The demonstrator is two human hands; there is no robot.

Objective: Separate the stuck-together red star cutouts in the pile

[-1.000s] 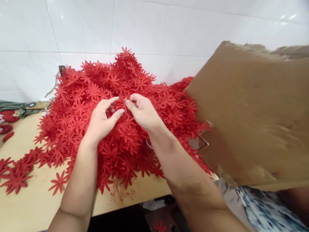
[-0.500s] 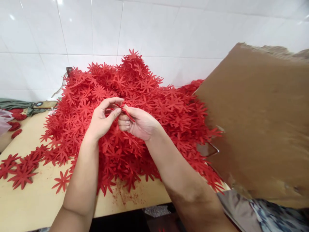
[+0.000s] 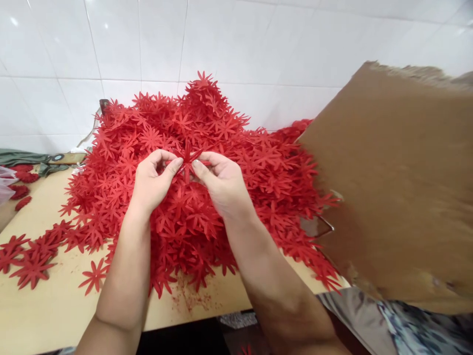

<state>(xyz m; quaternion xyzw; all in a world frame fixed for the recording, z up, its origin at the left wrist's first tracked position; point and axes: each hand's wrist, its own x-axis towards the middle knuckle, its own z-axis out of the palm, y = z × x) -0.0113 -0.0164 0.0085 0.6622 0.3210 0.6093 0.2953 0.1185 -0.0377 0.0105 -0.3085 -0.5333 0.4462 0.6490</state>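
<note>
Between my two hands, in front of the heap, is a glossy red star-shaped petal piece (image 3: 187, 157) with narrow pointed lobes. My left hand (image 3: 153, 177) pinches its left side between thumb and fingers. On the opposite side my right hand (image 3: 220, 180) grips it the same way, thumb near the centre. The fingertips behind the piece are partly hidden. Behind and below both hands rises a large heap of matte red star-shaped petal pieces (image 3: 155, 140).
A brown cardboard sheet (image 3: 391, 187) with a torn top edge leans at the right. Loose red pieces (image 3: 33, 268) lie on the pale wooden table (image 3: 55, 315) at left. Green cloth (image 3: 22, 157) and a plastic bag (image 3: 5, 185) sit at the far left. White tiles (image 3: 277, 54) stand behind.
The red piece was folded edge-on between my fingers and now shows its spread star face. My right hand has turned, its thumb now pressing from the front; my left hand shifted slightly.
</note>
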